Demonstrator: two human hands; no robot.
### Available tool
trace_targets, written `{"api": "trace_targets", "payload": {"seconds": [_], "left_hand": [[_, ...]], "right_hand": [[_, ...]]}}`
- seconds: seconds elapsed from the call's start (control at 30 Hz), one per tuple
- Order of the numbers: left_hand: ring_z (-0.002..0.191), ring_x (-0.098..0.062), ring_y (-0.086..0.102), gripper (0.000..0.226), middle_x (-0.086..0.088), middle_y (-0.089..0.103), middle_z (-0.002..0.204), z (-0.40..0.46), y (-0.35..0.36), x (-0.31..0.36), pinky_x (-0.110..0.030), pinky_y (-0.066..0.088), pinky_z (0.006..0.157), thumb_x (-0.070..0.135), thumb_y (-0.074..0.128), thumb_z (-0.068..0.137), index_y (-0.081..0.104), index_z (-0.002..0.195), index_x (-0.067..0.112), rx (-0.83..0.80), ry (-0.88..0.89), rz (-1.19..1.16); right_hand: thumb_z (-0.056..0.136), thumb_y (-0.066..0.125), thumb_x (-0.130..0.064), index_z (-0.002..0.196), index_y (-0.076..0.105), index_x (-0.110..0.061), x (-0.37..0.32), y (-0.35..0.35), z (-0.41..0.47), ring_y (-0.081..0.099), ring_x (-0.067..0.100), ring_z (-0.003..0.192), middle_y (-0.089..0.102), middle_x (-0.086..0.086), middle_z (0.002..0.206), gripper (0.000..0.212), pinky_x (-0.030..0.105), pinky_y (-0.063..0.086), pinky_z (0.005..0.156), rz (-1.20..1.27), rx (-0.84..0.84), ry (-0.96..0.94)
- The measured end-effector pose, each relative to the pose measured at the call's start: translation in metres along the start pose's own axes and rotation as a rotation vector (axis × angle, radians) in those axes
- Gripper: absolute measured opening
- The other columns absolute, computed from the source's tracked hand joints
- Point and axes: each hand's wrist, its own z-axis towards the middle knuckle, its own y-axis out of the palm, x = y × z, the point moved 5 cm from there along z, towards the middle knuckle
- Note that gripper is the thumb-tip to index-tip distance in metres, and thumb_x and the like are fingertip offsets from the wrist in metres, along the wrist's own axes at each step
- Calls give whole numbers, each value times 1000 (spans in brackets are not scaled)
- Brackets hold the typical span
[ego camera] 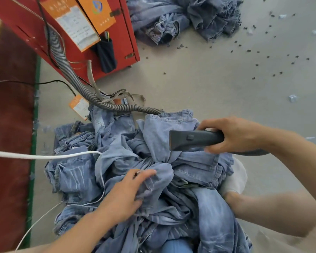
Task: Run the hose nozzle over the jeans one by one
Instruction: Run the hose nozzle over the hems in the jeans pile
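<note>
faded light-blue jeans (153,179) with whitish streaks, a dark grey nozzle (193,140), a grey ribbed hose (66,64), a red cabinet (128,33) with orange tags (78,21).

Bright even daylight, soft shadows, wide-angle bending at edges, slight blur
</note>
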Motion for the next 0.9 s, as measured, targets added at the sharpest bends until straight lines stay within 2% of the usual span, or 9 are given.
{"api": "trace_targets", "payload": {"seconds": [0.07, 0.17, 0.33, 0.4, 0.47, 0.57, 0.67, 0.83, 0.9], "left_hand": [[102, 0, 64, 79, 22, 52, 130, 0, -23, -15, -15, 53, 73, 7, 75, 89, 37, 123, 68, 131, -175, -523], [106, -22, 73, 59, -6, 70, 127, 1, -11, -23, -36, 62, 78, -1, 74, 89, 54, 126, 40, 112, -365, -1142], [101, -36, 68, 76, -20, 70, 119, -3, 6, -23, -49, 57, 89, -6, 74, 74, 49, 143, 12, 8, -385, -1632], [104, -36, 68, 65, -22, 68, 122, -4, 1, -26, -49, 59, 91, -4, 68, 82, 51, 143, 7, 1, -377, -1709], [113, -36, 69, 48, -21, 67, 129, -4, -2, -30, -47, 59, 94, 10, 60, 94, 55, 142, 6, 25, -399, -1719], [128, -38, 61, 41, -21, 64, 138, 0, 3, -34, -52, 46, 113, 27, 51, 106, 60, 139, 4, 72, -507, -1689], [116, -35, 69, 44, -21, 69, 129, 4, 11, -26, -48, 55, 102, 34, 47, 108, 69, 129, 2, 75, -590, -1683], [115, -33, 70, 42, -20, 69, 130, 5, 13, -17, -46, 55, 101, 33, 53, 100, 76, 118, 3, 7, -551, -1688], [116, -34, 70, 42, -20, 68, 131, 3, 9, -16, -46, 58, 95, 33, 58, 93, 77, 116, 3, -3, -533, -1740]], "right_hand": [[82, 78, -35, 115, 58, -51, -5, 17, 0, 60, 2, 67, 67, -20, 76, 42, 15, 44, 60, -57, -166, 5], [81, 74, -30, 116, 58, -48, -20, 52, 10, 59, 0, 67, 66, -17, 76, 43, 14, 39, 58, -163, -264, -11], [90, 72, -45, 126, 54, -47, -55, 66, 32, 61, -2, 68, 65, -22, 80, 40, 20, 50, 66, -78, 32, -121], [90, 75, -41, 124, 55, -45, -55, 45, 34, 62, -3, 71, 65, -23, 83, 39, 11, 46, 64, 89, 230, -123], [89, 76, -38, 116, 57, -44, -44, 23, 31, 63, 1, 74, 66, -19, 83, 34, 15, 46, 64, 135, 277, -82], [87, 77, -33, 112, 61, -43, -32, 24, 23, 63, 6, 73, 68, -12, 82, 31, 27, 49, 67, 23, 10, -31], [88, 76, -40, 114, 59, -44, -46, 61, 26, 63, 0, 74, 68, -18, 84, 31, 15, 44, 63, 7, -168, -56], [92, 73, -40, 119, 58, -39, -65, 53, 49, 62, -3, 79, 65, -18, 87, 31, 12, 43, 63, 93, 228, -110], [92, 73, -41, 113, 60, -38, -48, 28, 46, 61, 6, 78, 64, -14, 86, 25, 15, 42, 63, 74, 252, -50]]}}
